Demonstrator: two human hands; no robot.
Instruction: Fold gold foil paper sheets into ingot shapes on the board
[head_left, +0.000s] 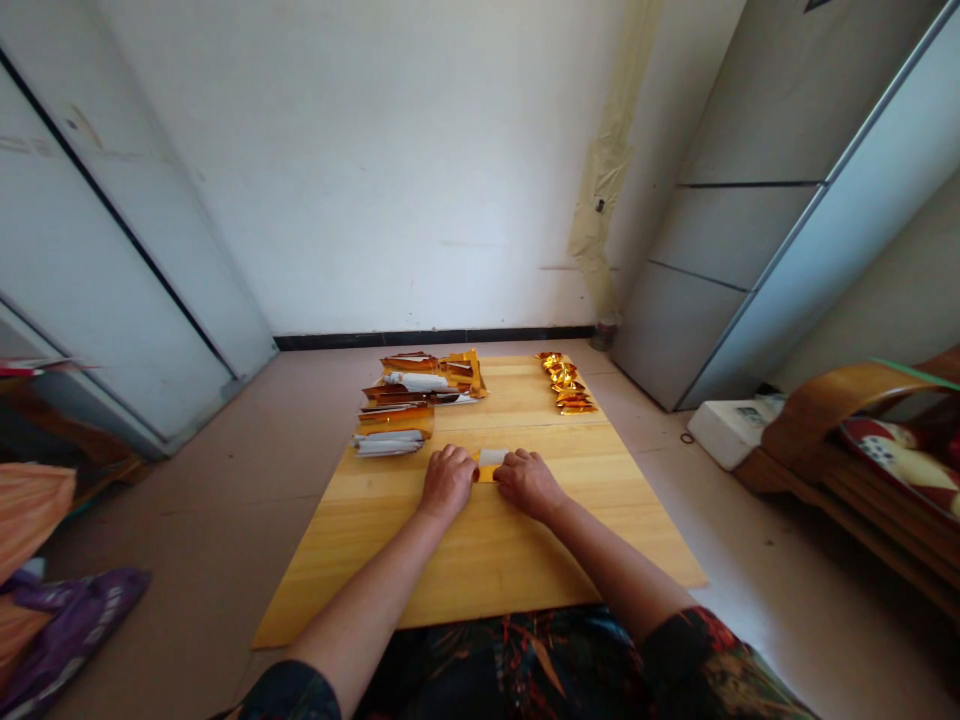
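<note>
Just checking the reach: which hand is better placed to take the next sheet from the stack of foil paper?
Probably the left. The left hand lies on the same side as the stack of foil paper and closer to it than the right hand, though both now hold the folded gold paper.

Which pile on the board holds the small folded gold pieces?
The narrow pile on the right: small gold pieces lying in a line. The wider pile on the left holds longer gold and white strips.

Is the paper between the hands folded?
Folded: the gold foil paper shows a white flap on top, between the left hand and right hand.
</note>
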